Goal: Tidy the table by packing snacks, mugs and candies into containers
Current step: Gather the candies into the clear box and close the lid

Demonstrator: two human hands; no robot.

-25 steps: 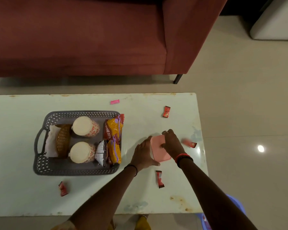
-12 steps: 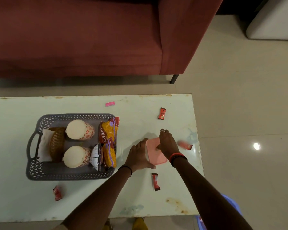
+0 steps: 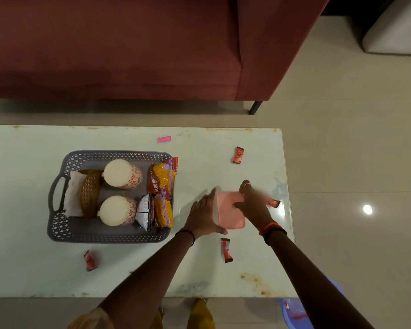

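A pink lidded container (image 3: 230, 212) lies on the pale table (image 3: 128, 269), right of the basket. My left hand (image 3: 204, 216) rests against its left side with straight fingers and the thumb along the near edge. My right hand (image 3: 253, 205) lies over the lid, thumb on top and fingers curled over the far right edge; it is blurred. A grey basket (image 3: 57, 224) holds two patterned mugs (image 3: 122, 173) (image 3: 116, 210) and snack packets (image 3: 163, 186). Red candies (image 3: 238, 155) (image 3: 273, 203) (image 3: 226, 250) (image 3: 90, 260) and a pink candy (image 3: 164, 139) lie loose on the table.
The basket also holds a small wicker basket (image 3: 89, 192) and a white cloth (image 3: 73, 193). A red sofa (image 3: 128, 48) stands beyond the table's far edge. Below the table's near right corner sits a blue tub (image 3: 294, 312) on the tiled floor.
My right hand has shifted a little to the right across the lid. My left hand's fingers have stretched out along the container's side. The container stays in place.
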